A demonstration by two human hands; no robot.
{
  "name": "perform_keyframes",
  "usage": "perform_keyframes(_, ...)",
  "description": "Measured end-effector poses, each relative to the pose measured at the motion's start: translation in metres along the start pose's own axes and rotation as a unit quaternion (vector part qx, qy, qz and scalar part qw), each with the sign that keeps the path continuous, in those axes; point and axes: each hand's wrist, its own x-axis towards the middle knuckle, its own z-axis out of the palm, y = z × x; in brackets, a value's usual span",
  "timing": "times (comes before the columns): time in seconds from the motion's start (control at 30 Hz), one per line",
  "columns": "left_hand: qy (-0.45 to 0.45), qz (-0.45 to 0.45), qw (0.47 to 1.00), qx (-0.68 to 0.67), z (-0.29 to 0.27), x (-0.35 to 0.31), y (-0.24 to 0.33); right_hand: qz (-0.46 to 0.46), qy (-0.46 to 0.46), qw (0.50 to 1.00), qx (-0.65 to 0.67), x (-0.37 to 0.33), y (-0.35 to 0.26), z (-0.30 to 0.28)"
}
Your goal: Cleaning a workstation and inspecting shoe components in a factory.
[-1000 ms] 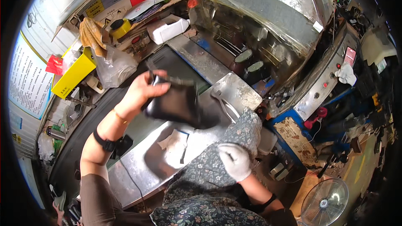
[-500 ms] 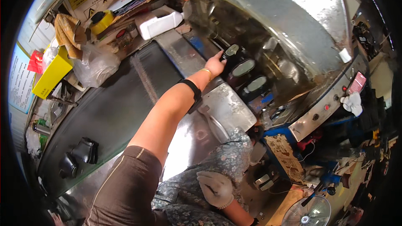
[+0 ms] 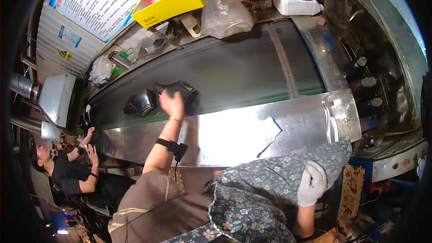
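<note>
My bare left hand (image 3: 173, 104), with a band and a small black device on the forearm, reaches over the dark belt (image 3: 234, 72). Its thumb and fingers are spread beside a black leather shoe upper (image 3: 183, 92); whether they touch it I cannot tell. To the left of that hand a second black shoe upper (image 3: 141, 102) lies on the belt. My right hand (image 3: 311, 184) wears a white knit glove, its fingers curled in and nothing showing in them. It hangs in front of the flowered apron (image 3: 252, 198).
A metal ledge (image 3: 216, 139) borders the belt, with a white cloth piece (image 3: 268, 135) on it. Dark rounded forms (image 3: 366, 82) stand inside the machine at right. A yellow box (image 3: 171, 4) and a plastic bag (image 3: 227, 18) line the far side. Another person (image 3: 74, 171) works at left.
The view has swung left. My left hand has left the dark forms in the machine and come over to the shoe uppers on the belt. The other person has come into view.
</note>
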Motion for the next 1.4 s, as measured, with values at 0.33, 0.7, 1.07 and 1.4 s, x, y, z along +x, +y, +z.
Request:
perform_keyframes(0.33,-0.331,0.319,0.881,-0.115,-0.004,0.022,0.022,-0.014,-0.007,0.993,-0.116,-0.008,-0.017,0.008)
perform_keyframes(0.7,-0.518,-0.079,0.806,-0.275,0.005,0.009,0.018,0.042,0.028,0.999,-0.007,-0.008,-0.031,-0.001)
perform_keyframes(1.07,-0.776,0.314,0.509,-0.199,-0.154,-0.232,0.219,0.060,0.125,0.986,0.096,0.047,-0.091,-0.064)
perform_keyframes(1.4,-0.600,0.449,0.500,-0.434,-0.126,-0.282,0.256,0.276,0.046,0.896,0.345,0.015,-0.035,-0.092)
